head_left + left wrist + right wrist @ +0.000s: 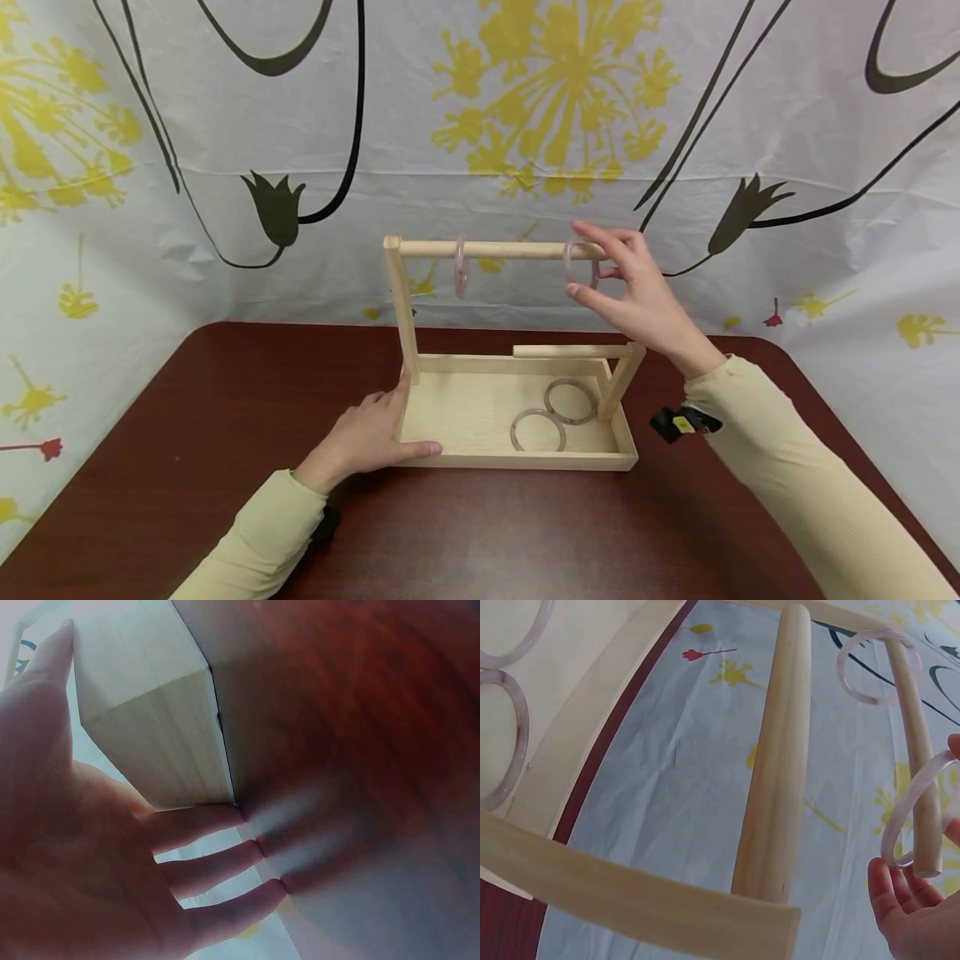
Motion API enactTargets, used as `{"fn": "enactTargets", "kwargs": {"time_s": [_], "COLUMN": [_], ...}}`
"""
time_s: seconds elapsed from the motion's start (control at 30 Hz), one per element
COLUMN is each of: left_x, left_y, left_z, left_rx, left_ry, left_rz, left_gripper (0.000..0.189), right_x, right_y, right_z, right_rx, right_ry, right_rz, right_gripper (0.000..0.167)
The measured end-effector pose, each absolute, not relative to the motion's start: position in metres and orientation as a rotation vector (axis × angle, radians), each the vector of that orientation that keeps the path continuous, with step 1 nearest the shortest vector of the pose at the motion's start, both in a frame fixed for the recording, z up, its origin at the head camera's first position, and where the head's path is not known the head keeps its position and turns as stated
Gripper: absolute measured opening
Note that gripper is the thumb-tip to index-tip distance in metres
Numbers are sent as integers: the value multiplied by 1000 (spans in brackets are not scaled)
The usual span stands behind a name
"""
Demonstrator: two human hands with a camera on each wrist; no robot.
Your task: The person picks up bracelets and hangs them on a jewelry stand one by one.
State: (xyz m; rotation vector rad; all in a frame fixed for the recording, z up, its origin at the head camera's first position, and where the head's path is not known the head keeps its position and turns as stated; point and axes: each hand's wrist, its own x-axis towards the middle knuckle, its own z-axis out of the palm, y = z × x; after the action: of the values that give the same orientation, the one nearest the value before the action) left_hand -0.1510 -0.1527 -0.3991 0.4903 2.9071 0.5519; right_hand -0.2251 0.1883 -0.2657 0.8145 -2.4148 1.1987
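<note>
A pale wooden bangle stand point(465, 408) has a tray base, a tall upper bar point(517, 250) and a shorter lower bar point(570, 352). My right hand point(637, 292) pinches a translucent pinkish bangle point(910, 799) between thumb and fingers, looped around the upper bar near its free right end. Farther left, another bangle point(461, 283) hangs on that bar. Two more bangles, one point(570, 382) behind the other point(536, 412), lie in the tray's right part. My left hand point(367, 437) rests against the tray's left end, thumb at the front rim, extended fingers along the side.
The stand sits on a dark reddish-brown table point(225, 433). A white cloth point(187, 250) with yellow and dark plant prints hangs behind and at both sides. The lower bar's post point(622, 383) rises at the tray's right end, below my right forearm.
</note>
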Motion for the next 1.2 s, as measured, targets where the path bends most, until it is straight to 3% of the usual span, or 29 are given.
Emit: {"fn": "enactTargets", "kwargs": {"time_s": [1.2], "left_x": [-152], "left_y": [-152], "left_z": [-398], "left_rx": [507], "left_ry": [2910], "left_rz": [525], "left_gripper": [115], "right_x": [-237], "right_y": [178], "right_z": [-258], "right_rx": [776], "right_ry": [-2512], "right_rz": [1014], "right_gripper": [64]}}
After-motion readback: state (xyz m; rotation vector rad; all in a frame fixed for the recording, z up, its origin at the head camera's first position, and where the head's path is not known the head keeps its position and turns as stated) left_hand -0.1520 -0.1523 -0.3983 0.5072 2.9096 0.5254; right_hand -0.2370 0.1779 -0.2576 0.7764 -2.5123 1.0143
